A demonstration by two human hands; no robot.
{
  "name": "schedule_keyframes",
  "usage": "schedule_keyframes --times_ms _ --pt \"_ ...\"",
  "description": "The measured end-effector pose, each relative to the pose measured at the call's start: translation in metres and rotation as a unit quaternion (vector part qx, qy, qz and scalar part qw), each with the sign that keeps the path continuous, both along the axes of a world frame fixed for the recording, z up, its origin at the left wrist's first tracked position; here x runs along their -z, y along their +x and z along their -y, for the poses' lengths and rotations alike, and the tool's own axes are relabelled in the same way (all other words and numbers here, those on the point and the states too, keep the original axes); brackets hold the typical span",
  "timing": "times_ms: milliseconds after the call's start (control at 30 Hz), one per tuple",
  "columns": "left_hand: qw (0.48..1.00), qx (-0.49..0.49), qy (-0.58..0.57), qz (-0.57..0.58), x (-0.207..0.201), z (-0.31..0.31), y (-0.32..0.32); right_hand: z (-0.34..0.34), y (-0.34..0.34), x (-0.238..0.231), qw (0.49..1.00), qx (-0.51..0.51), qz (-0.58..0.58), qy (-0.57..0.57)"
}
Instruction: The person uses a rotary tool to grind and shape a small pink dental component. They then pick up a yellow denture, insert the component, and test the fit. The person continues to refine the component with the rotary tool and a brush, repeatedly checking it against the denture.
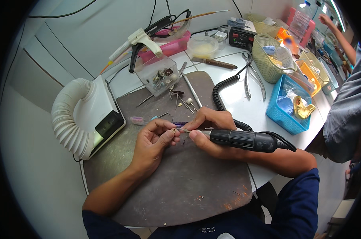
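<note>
My left hand (153,144) pinches a small, pale, tooth-like piece (173,130) between thumb and fingertips. My right hand (217,116) is closed around a black rotary handpiece (244,140), its metal nose aimed left at the piece. The tip meets or nearly meets the piece; the fingers partly hide the spot. Behind my fingers lies a toothbrush with pink bristles (136,120) and a purple handle. Both hands are above a worn brown board (168,187). Several small burs and mounted discs (178,93) are scattered beyond them.
A white suction unit with a ribbed hose (71,115) stands left. Behind are a see-through box of discs (154,77), a knife (214,63), pliers (254,77) and a black control box (242,38). A coiled cord (217,97) passes a blue basket (286,111) of dental casts. Another person (345,99) is at right.
</note>
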State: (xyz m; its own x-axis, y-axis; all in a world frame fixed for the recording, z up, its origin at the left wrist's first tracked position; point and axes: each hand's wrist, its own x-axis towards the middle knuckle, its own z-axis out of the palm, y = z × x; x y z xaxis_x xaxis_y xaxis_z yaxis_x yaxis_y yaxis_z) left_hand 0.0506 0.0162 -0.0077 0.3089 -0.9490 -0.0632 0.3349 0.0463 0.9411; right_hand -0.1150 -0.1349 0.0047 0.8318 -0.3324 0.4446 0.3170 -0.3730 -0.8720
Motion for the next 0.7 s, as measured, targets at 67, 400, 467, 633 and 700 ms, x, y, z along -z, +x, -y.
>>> schedule_keyframes --times_ms 67,400,467,633,700 --pt "1.000 0.000 0.003 0.001 -0.0008 0.0011 -0.0012 0.0004 -0.0003 -0.0006 1.000 -0.002 -0.002 -0.006" --pt "0.999 0.019 -0.006 0.045 -0.0005 0.0035 -0.0024 -0.0025 0.0020 -0.0019 1.000 0.001 0.004 -0.005" --pt "0.998 0.021 -0.004 0.050 -0.0010 0.0033 -0.0024 -0.0016 0.0012 -0.0040 1.000 -0.005 -0.005 -0.015" --pt "0.997 0.031 0.008 0.067 -0.0015 0.0032 -0.0022 0.0006 0.0026 0.0019 0.999 -0.004 0.011 -0.037" --pt "0.998 0.028 0.012 0.057 -0.0012 0.0021 -0.0026 0.0005 0.0019 0.0012 0.999 -0.004 0.008 -0.040"
